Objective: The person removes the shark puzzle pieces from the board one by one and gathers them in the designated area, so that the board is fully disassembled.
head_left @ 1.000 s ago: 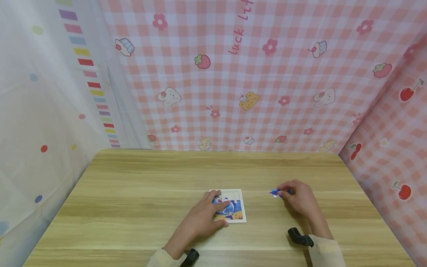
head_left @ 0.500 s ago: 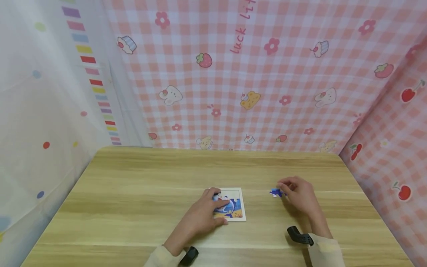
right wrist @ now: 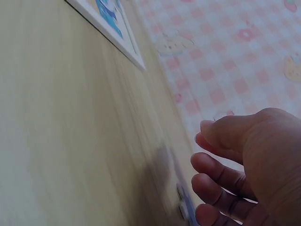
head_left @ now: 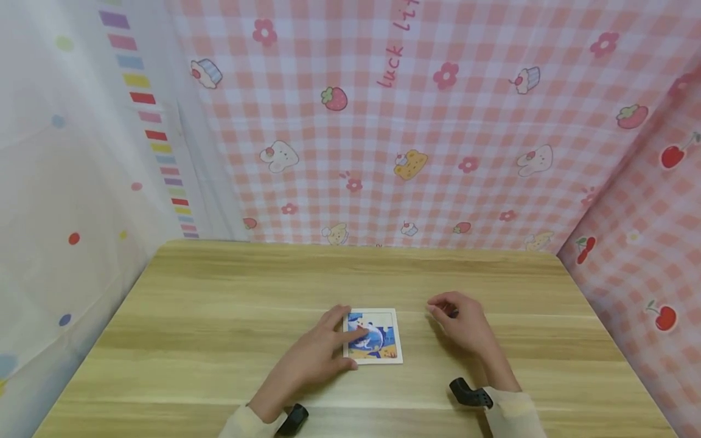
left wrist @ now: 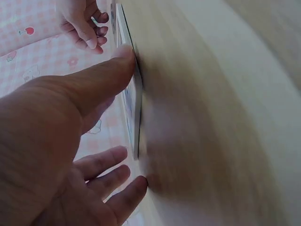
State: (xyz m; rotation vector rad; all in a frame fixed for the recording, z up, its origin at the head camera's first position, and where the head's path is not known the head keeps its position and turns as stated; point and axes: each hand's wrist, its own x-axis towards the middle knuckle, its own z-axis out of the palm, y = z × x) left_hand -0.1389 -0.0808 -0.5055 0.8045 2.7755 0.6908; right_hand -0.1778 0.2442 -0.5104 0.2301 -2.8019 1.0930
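A square jigsaw puzzle (head_left: 398,340) in a white frame lies mid-table. Its picture is a blue sea scene with yellow at the bottom, and its upper right part is pale. My left hand (head_left: 309,353) rests at its left side, index finger over the picture, thumb by the near left corner. In the left wrist view the thumb touches the frame (left wrist: 137,117). To the right, my right hand (head_left: 460,319) hovers low with fingers loosely bent and nothing visible between them. Under these fingers, a blue puzzle piece (right wrist: 188,207) lies on the table, mostly hidden in the head view.
The wooden table (head_left: 230,304) reaches back to a pink checked curtain (head_left: 372,121). A white dotted curtain (head_left: 66,182) hangs on the left and a cherry-print curtain (head_left: 646,243) on the right. Black wrist mounts (head_left: 471,394) sit at both sleeves.
My right hand has moved left from beside the blue piece and now covers it in the head view. My left hand has slid a little left, uncovering more of the puzzle.
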